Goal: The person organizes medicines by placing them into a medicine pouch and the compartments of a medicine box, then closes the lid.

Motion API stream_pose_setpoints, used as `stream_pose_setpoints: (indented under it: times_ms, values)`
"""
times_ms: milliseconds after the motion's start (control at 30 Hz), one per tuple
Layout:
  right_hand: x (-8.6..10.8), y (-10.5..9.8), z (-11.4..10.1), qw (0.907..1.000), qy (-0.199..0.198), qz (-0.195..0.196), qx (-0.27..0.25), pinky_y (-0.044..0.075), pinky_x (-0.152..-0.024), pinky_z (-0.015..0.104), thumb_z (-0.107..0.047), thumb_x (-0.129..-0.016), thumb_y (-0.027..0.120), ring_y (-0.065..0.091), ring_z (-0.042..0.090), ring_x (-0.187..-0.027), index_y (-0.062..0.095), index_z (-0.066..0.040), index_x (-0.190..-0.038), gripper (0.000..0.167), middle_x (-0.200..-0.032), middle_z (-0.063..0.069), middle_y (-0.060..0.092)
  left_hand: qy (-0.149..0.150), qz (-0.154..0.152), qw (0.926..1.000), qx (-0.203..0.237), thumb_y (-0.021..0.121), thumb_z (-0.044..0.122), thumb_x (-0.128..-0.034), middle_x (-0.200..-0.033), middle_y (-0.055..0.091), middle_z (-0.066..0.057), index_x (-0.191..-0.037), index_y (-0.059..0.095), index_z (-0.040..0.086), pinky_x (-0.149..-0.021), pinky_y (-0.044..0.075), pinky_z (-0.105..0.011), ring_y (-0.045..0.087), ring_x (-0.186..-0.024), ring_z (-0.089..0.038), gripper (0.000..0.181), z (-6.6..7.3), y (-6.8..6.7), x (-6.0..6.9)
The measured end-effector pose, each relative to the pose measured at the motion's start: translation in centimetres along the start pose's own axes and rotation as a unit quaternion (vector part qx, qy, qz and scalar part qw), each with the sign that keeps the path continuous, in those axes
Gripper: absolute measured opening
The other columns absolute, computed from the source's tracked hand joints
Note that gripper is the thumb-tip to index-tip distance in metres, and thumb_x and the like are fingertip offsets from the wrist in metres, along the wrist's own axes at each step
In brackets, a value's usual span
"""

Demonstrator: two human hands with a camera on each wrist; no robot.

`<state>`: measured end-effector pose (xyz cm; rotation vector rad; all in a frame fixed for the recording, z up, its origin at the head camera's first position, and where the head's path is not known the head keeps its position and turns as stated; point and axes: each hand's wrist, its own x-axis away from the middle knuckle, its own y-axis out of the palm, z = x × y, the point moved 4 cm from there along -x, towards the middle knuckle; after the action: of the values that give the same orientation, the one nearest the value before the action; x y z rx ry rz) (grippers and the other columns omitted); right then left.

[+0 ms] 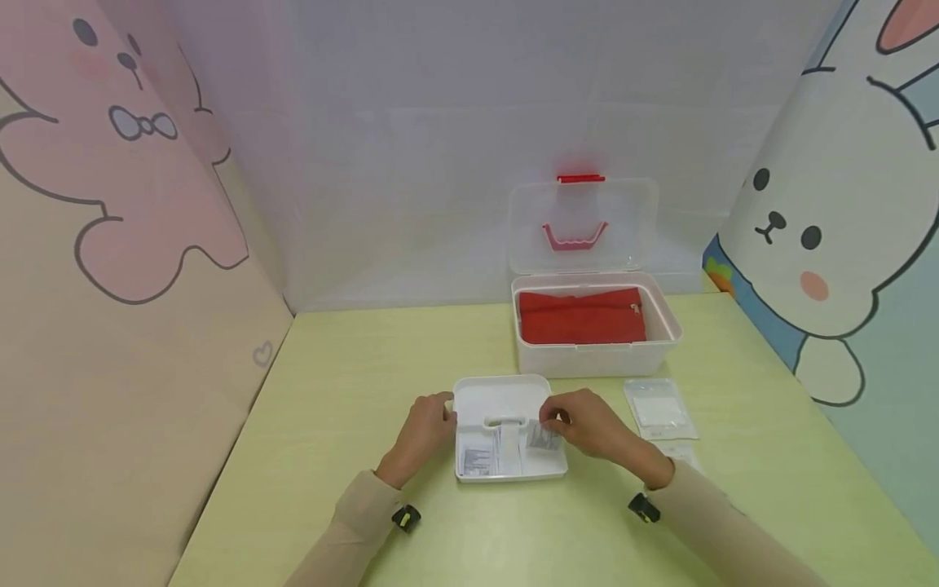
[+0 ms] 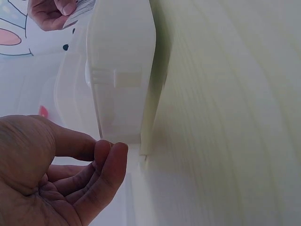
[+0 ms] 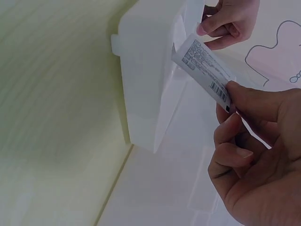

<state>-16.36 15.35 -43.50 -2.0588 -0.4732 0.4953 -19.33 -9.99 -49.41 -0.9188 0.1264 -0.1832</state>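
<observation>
A shallow white plastic tray (image 1: pixel 506 391) with a small central handle lies on the table. Inside it are a printed packet (image 1: pixel 478 461) at the left and white strips (image 1: pixel 509 448) in the middle. My left hand (image 1: pixel 425 432) pinches the tray's left edge; in the left wrist view the curled fingertips (image 2: pixel 113 153) meet at that rim. Between thumb and fingers, my right hand (image 1: pixel 587 422) holds a small printed sachet (image 3: pixel 205 70) with a barcode. The sachet (image 1: pixel 543 436) hangs tilted over the tray's right part.
Behind the tray stands an open white box (image 1: pixel 594 359) holding a red zippered pouch (image 1: pixel 583 318). Its clear lid (image 1: pixel 623 228) with a red handle leans upright against the wall. Flat clear packets (image 1: pixel 660 409) lie right of the tray, partly under the right forearm.
</observation>
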Motion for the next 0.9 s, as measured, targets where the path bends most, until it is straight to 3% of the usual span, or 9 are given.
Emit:
stream_pose_setpoints:
  times_ms: [133,400,633,900]
  values:
    - [-0.2,0.7,-0.1,0.9998,-0.01,-0.014,0.004,0.044,-0.062,0.02,-0.006,-0.085,0.072,0.048,0.0,-0.066,0.07,-0.015,-0.083,0.01,-0.073,-0.01,0.063,-0.001,0.0,1.0,-0.005,0.059,0.006,-0.0912,-0.076,0.069,-0.008,-0.126,0.061,-0.007,-0.047,0.036,-0.021,0.047,-0.052,-0.009,0.037,-0.1,0.1,0.0]
    - [-0.2,2.0,0.2,0.9991,-0.003,-0.039,0.02,0.046,-0.064,0.022,-0.005,-0.084,0.072,0.05,0.002,-0.068,0.071,-0.015,-0.082,0.011,-0.075,-0.01,0.064,0.004,0.001,1.0,-0.001,0.057,0.005,-0.0908,-0.06,0.057,-0.001,-0.124,0.061,-0.008,-0.044,0.03,-0.02,0.039,-0.047,-0.007,0.036,0.0,0.0,-0.1]
    - [0.1,2.8,0.4,0.9982,0.015,-0.048,0.031,0.046,-0.063,0.023,-0.007,-0.085,0.072,0.053,0.003,-0.07,0.07,-0.016,-0.083,0.009,-0.078,-0.008,0.067,-0.002,0.0,0.9999,-0.011,0.058,0.006,-0.0906,-0.074,0.067,-0.007,-0.124,0.062,-0.006,-0.047,0.034,-0.021,0.045,-0.052,-0.009,0.036,0.0,0.1,-0.2]
    - [0.2,3.5,0.2,0.9966,0.012,-0.052,0.063,0.048,-0.065,0.027,-0.008,-0.083,0.075,0.058,0.006,-0.073,0.07,-0.016,-0.081,0.009,-0.078,-0.008,0.067,0.002,0.005,0.9999,-0.014,0.058,0.006,-0.0903,-0.072,0.067,-0.006,-0.124,0.062,-0.006,-0.047,0.034,-0.021,0.045,-0.052,-0.008,0.036,-0.2,0.1,-0.2]
